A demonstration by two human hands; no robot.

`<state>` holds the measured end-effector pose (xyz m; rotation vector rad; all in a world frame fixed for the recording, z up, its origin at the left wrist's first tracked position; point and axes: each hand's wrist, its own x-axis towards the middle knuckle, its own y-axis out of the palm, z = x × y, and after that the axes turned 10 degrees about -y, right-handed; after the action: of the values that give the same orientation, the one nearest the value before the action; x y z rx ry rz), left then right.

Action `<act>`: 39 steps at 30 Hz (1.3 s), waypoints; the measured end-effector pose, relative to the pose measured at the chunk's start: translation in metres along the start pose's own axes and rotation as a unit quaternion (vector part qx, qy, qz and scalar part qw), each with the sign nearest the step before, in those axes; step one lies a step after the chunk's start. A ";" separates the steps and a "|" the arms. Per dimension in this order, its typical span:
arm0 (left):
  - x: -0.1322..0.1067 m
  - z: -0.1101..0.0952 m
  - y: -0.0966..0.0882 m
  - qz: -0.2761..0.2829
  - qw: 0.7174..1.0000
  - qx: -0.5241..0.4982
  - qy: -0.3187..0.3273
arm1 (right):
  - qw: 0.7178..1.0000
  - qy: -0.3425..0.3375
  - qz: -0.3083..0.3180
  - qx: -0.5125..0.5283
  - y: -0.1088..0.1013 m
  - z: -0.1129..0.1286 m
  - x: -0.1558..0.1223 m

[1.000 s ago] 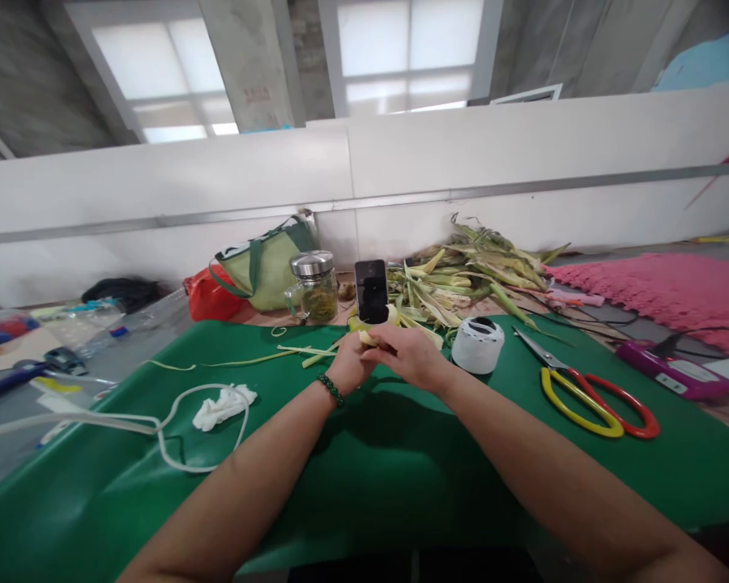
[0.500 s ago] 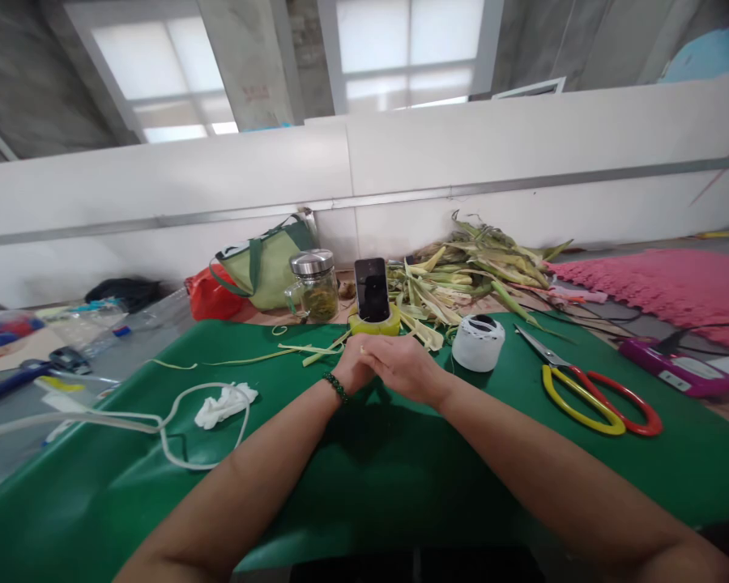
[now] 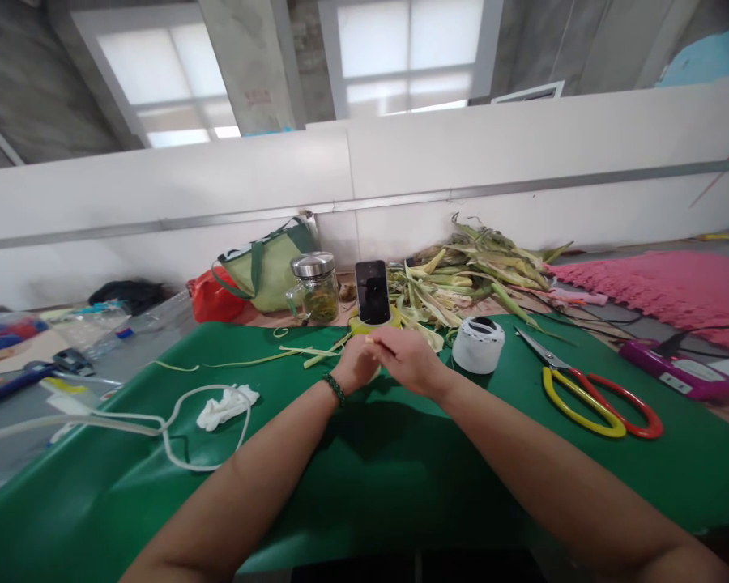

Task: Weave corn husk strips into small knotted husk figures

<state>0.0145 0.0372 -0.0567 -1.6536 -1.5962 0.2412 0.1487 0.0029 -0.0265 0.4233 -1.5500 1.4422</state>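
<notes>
My left hand (image 3: 358, 364) and my right hand (image 3: 410, 361) meet above the green mat (image 3: 377, 478), fingers curled inward. What they hold, if anything, is hidden by the fingers; a small pale bit shows at the fingertips. Right behind them a phone (image 3: 373, 291) stands upright in a yellow ring-shaped holder (image 3: 364, 324). Pale green husk strips (image 3: 323, 356) lie just left of the hands. To the right stands a white roll (image 3: 479, 345) with a dark centre. Farther right are scissors (image 3: 574, 380) with one yellow and one red handle, lying open.
A lidded glass jar (image 3: 316, 291) stands beside a green bag (image 3: 270, 267) at the back. A heap of corn husks (image 3: 486, 259) lies behind the roll. At left are a white cord (image 3: 165, 445) and crumpled tissue (image 3: 226, 407); at right, a purple power strip (image 3: 674, 368).
My right hand has shifted slightly, with its knuckles turned higher, and the hands have separated a little at the fingers. Everything else stays in place apart from a slight camera movement.
</notes>
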 end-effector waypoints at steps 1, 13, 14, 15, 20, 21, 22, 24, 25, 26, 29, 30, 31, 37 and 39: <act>0.000 -0.003 -0.007 0.006 1.000 -0.016 -0.011 | 0.999 0.032 -0.027 0.013 -0.006 -0.002 0.001; -0.001 -0.021 -0.035 0.104 0.920 -0.337 -0.173 | 0.951 0.258 0.130 0.112 -0.010 -0.028 0.005; 0.000 -0.021 -0.036 0.101 0.921 -0.334 -0.172 | 0.943 0.271 0.127 0.143 -0.009 -0.027 0.005; 0.000 -0.022 -0.036 0.098 0.924 -0.329 -0.170 | 0.937 0.284 0.126 0.161 -0.009 -0.027 0.005; 0.002 -0.023 -0.043 0.074 0.940 -0.294 -0.158 | 0.971 0.201 0.124 0.036 -0.014 -0.027 0.003; 0.003 -0.023 -0.045 0.076 0.941 -0.288 -0.161 | 0.975 0.183 0.125 0.014 -0.015 -0.028 0.003; 0.003 -0.022 -0.046 0.079 0.942 -0.282 -0.164 | 0.977 0.172 0.128 0.004 -0.016 -0.028 0.002; 0.004 -0.021 -0.049 0.084 0.944 -0.273 -0.165 | 0.977 0.164 0.137 -0.002 -0.016 -0.030 0.000; 0.004 -0.020 -0.049 0.083 0.944 -0.274 -0.167 | 0.977 0.163 0.141 -0.002 -0.016 -0.030 0.000; 0.005 -0.018 -0.050 0.081 0.942 -0.278 -0.172 | 0.976 0.163 0.145 0.001 -0.016 -0.031 -0.001; 0.005 -0.016 -0.049 0.090 0.926 -0.306 -0.204 | 0.972 0.176 0.155 0.015 -0.017 -0.035 -0.001; 0.004 -0.016 -0.048 0.096 0.921 -0.313 -0.214 | 0.971 0.180 0.153 0.020 -0.017 -0.036 -0.001; 0.004 -0.015 -0.048 0.099 0.918 -0.315 -0.221 | 0.972 0.182 0.148 0.024 -0.017 -0.037 -0.002; 0.006 -0.013 -0.051 0.098 0.945 -0.254 -0.183 | 0.980 0.129 0.151 0.018 -0.020 -0.037 -0.002; 0.007 -0.011 -0.052 0.103 0.941 -0.261 -0.188 | 0.981 0.111 0.160 0.013 -0.021 -0.036 -0.002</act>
<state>-0.0163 0.0327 -0.0131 -2.2981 -1.8804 0.2681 0.1802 0.0299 -0.0210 0.0215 -1.4637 1.6931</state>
